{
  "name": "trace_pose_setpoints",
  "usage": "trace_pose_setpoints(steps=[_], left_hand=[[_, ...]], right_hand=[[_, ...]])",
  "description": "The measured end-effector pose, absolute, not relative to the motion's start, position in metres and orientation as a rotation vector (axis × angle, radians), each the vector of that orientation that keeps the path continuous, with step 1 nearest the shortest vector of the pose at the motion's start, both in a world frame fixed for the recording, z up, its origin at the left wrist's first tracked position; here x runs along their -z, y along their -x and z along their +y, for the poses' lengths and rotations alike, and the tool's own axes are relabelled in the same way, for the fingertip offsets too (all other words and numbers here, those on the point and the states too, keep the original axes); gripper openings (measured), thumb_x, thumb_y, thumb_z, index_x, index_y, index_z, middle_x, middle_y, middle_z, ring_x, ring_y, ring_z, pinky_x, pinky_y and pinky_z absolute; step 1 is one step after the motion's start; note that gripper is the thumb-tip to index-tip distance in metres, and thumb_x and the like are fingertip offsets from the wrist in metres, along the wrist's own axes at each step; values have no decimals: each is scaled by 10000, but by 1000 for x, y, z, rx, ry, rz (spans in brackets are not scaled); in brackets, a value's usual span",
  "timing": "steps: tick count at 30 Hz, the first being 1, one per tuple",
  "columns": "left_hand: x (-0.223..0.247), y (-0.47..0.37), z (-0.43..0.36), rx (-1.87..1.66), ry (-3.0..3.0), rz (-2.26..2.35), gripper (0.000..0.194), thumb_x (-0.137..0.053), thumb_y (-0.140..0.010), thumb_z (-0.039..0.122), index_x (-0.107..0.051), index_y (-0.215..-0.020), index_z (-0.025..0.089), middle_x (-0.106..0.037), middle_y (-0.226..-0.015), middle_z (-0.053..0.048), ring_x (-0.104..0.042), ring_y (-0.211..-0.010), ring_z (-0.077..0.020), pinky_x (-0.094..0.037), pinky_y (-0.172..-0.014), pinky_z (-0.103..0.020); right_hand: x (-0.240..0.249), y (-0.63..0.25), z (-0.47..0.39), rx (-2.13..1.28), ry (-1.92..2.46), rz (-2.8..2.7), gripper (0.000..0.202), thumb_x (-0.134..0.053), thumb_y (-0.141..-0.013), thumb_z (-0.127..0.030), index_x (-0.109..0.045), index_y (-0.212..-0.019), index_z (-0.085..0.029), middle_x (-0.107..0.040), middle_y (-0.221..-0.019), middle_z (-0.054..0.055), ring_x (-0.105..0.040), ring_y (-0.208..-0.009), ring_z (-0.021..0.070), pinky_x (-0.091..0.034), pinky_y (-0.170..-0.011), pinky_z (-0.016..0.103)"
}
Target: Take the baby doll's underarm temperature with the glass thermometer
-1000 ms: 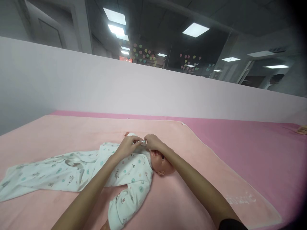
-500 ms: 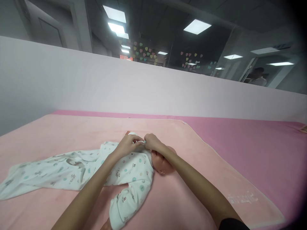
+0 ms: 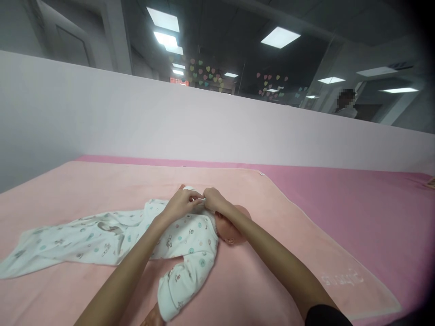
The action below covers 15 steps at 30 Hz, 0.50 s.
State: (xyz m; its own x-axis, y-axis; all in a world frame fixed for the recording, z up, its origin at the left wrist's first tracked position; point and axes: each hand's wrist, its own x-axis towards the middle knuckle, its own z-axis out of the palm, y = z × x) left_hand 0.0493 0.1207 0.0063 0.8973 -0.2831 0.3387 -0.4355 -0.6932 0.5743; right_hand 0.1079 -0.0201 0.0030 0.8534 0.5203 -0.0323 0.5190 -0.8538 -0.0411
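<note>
A baby doll [image 3: 233,232] lies on its back with its head to the right, partly behind my right forearm. It wears a white printed romper [image 3: 190,237], whose legs stretch flat to the left. Up at the far side of the chest, near the neck, my left hand [image 3: 182,203] pinches the romper's edge between thumb and fingers. Close beside it, my right hand [image 3: 215,200] is closed on the same edge, nearer the doll's head. The exact bit of cloth between the fingertips is mostly hidden. One sleeve bends toward me, with the doll's hand [image 3: 153,316] showing at its cuff.
A peach blanket [image 3: 272,217] lies under the doll, over a pink mat [image 3: 356,203]. A low white wall [image 3: 204,127] runs along the back. Above it is dark glass with heart stickers and reflected lights. A person [image 3: 346,106] appears at the upper right.
Both hands stay at the romper's neck edge, with only slight finger movement. The doll has shifted very slightly in view. The person in the background has moved left.
</note>
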Motion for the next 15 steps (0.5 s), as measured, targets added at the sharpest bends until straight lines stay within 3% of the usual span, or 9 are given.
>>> trace_pose_setpoints(steps=[5, 11, 15], left_hand=[[-8, -46, 122, -313, -2370, -514, 293, -455, -799, 376, -682, -895, 219, -683, -818, 6, -574, -692, -143, -303, -998, -351], [-6, -47, 125, -298, -2485, -552, 371, -364, -850, 421, -676, -828, 221, -654, -700, 20, -561, -639, -131, -273, -1016, -357], [7, -53, 124, -444, -2627, -469, 404, -297, -879, 379, -649, -949, 193, -657, -936, -45, -568, -890, -200, -371, -901, -339]], right_hand=[[-12, -109, -19, -88, 3002, -856, 165, -590, -687, -134, -645, -839, -104, -654, -770, 101, -596, -672, 164, -365, -532, 198], [-8, -104, -25, -59, 2976, -884, 169, -549, -700, -114, -648, -838, -110, -655, -767, 86, -582, -669, 143, -349, -530, 191], [-4, -102, -26, -39, 2959, -909, 177, -546, -686, -95, -653, -825, -118, -658, -784, 86, -582, -693, 141, -353, -549, 189]])
